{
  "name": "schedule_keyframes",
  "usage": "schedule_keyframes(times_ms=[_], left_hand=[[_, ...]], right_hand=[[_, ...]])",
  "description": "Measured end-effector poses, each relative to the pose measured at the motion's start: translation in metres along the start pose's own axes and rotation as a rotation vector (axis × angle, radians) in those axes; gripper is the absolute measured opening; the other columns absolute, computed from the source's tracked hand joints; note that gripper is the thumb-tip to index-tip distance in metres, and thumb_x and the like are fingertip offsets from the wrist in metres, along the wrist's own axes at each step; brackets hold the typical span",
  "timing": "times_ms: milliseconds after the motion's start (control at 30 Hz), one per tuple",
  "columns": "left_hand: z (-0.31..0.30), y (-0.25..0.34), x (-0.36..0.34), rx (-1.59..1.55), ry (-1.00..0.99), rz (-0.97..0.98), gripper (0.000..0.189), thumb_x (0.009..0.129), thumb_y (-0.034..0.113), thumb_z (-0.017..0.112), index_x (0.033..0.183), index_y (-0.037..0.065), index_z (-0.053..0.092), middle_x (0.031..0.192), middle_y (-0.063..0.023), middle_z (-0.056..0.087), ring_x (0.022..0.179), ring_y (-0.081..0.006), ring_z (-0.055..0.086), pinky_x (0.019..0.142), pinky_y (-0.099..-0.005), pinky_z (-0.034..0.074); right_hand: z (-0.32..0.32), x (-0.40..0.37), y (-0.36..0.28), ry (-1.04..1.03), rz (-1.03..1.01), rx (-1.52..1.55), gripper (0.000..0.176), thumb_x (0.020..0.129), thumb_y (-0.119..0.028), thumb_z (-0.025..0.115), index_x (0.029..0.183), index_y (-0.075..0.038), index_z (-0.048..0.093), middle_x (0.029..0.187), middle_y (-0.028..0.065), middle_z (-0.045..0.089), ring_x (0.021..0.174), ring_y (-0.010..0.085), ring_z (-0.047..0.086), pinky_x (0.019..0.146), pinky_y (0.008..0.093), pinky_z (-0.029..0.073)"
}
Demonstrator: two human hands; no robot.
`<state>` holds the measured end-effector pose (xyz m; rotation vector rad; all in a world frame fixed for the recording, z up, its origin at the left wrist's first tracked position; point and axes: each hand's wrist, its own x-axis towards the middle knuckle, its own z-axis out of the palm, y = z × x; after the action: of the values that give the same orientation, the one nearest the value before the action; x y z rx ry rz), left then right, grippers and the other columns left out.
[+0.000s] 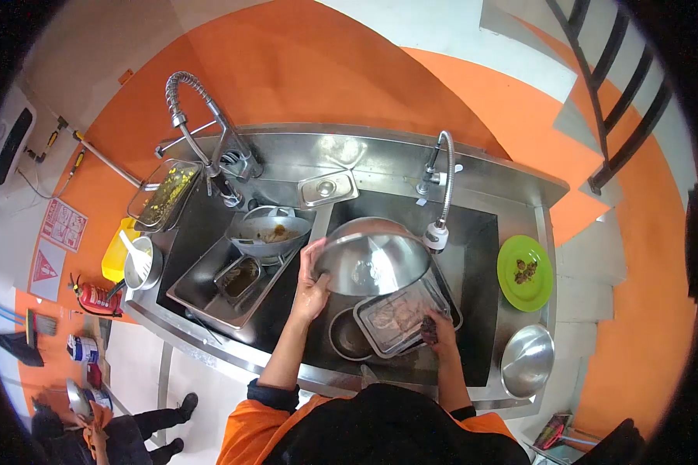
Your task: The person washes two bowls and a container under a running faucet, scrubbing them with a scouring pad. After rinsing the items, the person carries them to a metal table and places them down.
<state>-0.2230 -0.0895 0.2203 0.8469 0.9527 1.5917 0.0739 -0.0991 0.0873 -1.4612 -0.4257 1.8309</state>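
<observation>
My left hand [311,293] grips the edge of a large shiny metal bowl [376,265], tilted over the right sink basin. In my right hand [443,335] is a dark scouring pad [428,328], closed in the fingers and apart from the bowl. Below both hands lies a rectangular metal tray [395,319] in the basin. A round dark pan [347,338] sits beside it, partly covered. Behind the held bowl shows the rim of another round vessel [370,225], mostly hidden.
The left basin holds a pot [270,232] and a deep metal pan [186,285]. A spray faucet [437,232] hangs over the right basin. A green plate [524,273] with food scraps and a metal bowl [528,361] lie right. Another person [101,434] stands lower left.
</observation>
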Motion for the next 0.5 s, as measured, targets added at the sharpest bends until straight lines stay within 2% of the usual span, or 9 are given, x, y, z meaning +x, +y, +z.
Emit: schedule_keyframes(times_ms=[67,100,233,300,333,367,433,467,500], left_hand=[[0.002,0.008,-0.004,0.478,-0.102,0.284,0.063,0.066,-0.018,0.034,0.122,0.010,0.037,0.128,-0.0115,0.037,0.123,-0.0240,0.033,0.102,-0.0383,0.026],[0.002,0.009,0.001,0.459,-0.235,0.471,0.065,0.061,-0.017,0.035,0.119,0.012,0.041,0.129,-0.0144,0.036,0.124,-0.0286,0.033,0.102,-0.0402,0.027],[0.006,0.024,-0.015,0.736,-0.341,0.588,0.068,0.051,-0.017,0.041,0.109,0.014,0.057,0.128,-0.0170,0.037,0.124,-0.0350,0.032,0.102,-0.0425,0.028],[-0.001,0.013,-0.026,0.892,-0.368,0.637,0.068,0.054,-0.016,0.047,0.111,0.020,0.059,0.131,-0.0137,0.034,0.126,-0.0342,0.028,0.103,-0.0412,0.029],[-0.004,0.011,-0.032,1.005,-0.363,0.669,0.068,0.055,-0.016,0.049,0.111,0.022,0.059,0.133,-0.0123,0.032,0.126,-0.0340,0.026,0.103,-0.0407,0.029],[-0.007,0.005,-0.037,1.029,-0.347,0.656,0.069,0.056,-0.016,0.050,0.112,0.024,0.058,0.133,-0.0115,0.031,0.126,-0.0340,0.025,0.103,-0.0404,0.030],[-0.016,-0.012,-0.049,1.182,-0.328,0.577,0.077,0.055,-0.018,0.051,0.117,0.027,0.053,0.134,-0.0106,0.029,0.126,-0.0346,0.025,0.102,-0.0407,0.031],[-0.022,-0.028,-0.052,1.195,-0.296,0.518,0.081,0.054,-0.017,0.052,0.122,0.027,0.048,0.133,-0.0116,0.030,0.124,-0.0360,0.028,0.101,-0.0418,0.031],[-0.028,-0.043,-0.055,1.140,-0.264,0.460,0.081,0.055,-0.017,0.052,0.123,0.028,0.046,0.132,-0.0119,0.030,0.122,-0.0369,0.030,0.101,-0.0424,0.031]], right_hand=[[0.011,0.000,-0.001,0.076,-0.001,-0.010,0.027,0.081,-0.033,0.059,0.068,-0.014,0.046,0.052,0.0001,0.045,0.032,0.0125,0.040,0.027,0.0228,0.026],[0.014,0.001,0.001,0.150,0.005,-0.019,0.029,0.081,-0.035,0.059,0.066,-0.013,0.047,0.050,-0.0003,0.045,0.030,0.0125,0.039,0.027,0.0232,0.025],[0.001,0.029,0.020,0.119,-0.130,-0.194,0.027,0.080,-0.032,0.059,0.068,-0.007,0.055,0.059,0.0028,0.053,0.041,0.0150,0.048,0.036,0.0268,0.035],[0.010,0.015,0.008,0.051,-0.385,-0.300,0.026,0.079,-0.025,0.057,0.079,0.001,0.061,0.068,0.0063,0.058,0.056,0.0180,0.055,0.052,0.0303,0.042],[0.011,0.014,-0.002,0.186,-0.397,-0.456,0.031,0.073,-0.023,0.062,0.089,0.004,0.064,0.079,0.0091,0.062,0.071,0.0190,0.055,0.073,0.0305,0.041],[0.024,-0.014,-0.022,0.014,-0.521,-0.388,0.023,0.076,-0.020,0.058,0.078,0.002,0.061,0.071,0.0065,0.058,0.067,0.0185,0.055,0.061,0.0316,0.043],[0.022,-0.025,-0.058,0.060,-0.474,-0.272,0.015,0.076,-0.020,0.060,0.066,-0.009,0.056,0.061,0.0002,0.051,0.055,0.0116,0.052,0.050,0.0272,0.042],[0.012,-0.021,-0.071,0.086,-0.711,-0.250,0.017,0.077,-0.021,0.060,0.065,-0.012,0.051,0.056,-0.0025,0.046,0.046,0.0082,0.046,0.042,0.0237,0.037],[0.030,-0.061,-0.105,-0.020,-0.572,-0.199,0.022,0.078,-0.021,0.059,0.064,-0.013,0.045,0.054,-0.0033,0.042,0.043,0.0066,0.042,0.037,0.0217,0.033]])
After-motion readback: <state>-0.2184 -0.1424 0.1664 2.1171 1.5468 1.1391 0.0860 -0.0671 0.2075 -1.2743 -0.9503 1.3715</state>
